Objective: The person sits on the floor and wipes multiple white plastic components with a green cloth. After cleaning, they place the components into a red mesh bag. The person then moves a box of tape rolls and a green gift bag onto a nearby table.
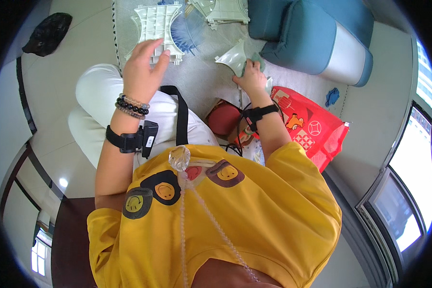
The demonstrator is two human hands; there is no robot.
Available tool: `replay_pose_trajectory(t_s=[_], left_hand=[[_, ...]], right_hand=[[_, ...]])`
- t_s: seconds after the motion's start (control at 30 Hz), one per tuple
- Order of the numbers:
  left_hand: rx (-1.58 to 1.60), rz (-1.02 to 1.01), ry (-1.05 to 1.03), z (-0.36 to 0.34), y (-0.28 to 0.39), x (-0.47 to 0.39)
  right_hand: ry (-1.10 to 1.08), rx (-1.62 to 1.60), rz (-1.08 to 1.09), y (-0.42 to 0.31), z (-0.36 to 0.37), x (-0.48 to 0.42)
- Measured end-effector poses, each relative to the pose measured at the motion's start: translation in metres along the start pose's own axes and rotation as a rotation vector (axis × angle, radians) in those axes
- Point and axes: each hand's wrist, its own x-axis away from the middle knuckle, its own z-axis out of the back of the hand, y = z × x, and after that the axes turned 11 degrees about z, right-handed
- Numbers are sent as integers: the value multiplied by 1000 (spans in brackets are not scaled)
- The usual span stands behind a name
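My left hand (144, 68) is over the near left corner of a white plastic panel (158, 23) with a ribbed grid and concave sides. Its thumb and fingers are apart, and I see nothing held in it. Another panel shows partly beneath this one. My right hand (252, 77) grips a grey-green cloth (260, 62) at the right edge of a glossy white curved panel (234, 57). That panel lies on the grey rug, and the cloth is partly hidden under my fingers.
More white panels (226, 12) lie at the top. A blue sofa piece (306, 43) stands at upper right. A red printed bag (309, 122) and black cables (239, 133) are close to my right forearm. A blue crumpled cloth (332, 97) and a black plastic bag (48, 34) lie farther out.
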Motion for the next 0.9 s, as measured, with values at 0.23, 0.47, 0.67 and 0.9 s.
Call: replay_pose_trajectory(t_s=[0.23, 0.47, 0.67, 0.9], left_hand=[[537, 318, -452, -30, 11, 10], [1203, 964, -985, -36, 12, 10], [1213, 694, -911, -25, 1, 8], [1111, 629, -746, -25, 25, 17]], right_hand=[[269, -87, 316, -14, 51, 26], [553, 50, 694, -52, 74, 52], [308, -617, 546, -70, 97, 66], [586, -574, 748, -128, 99, 39]])
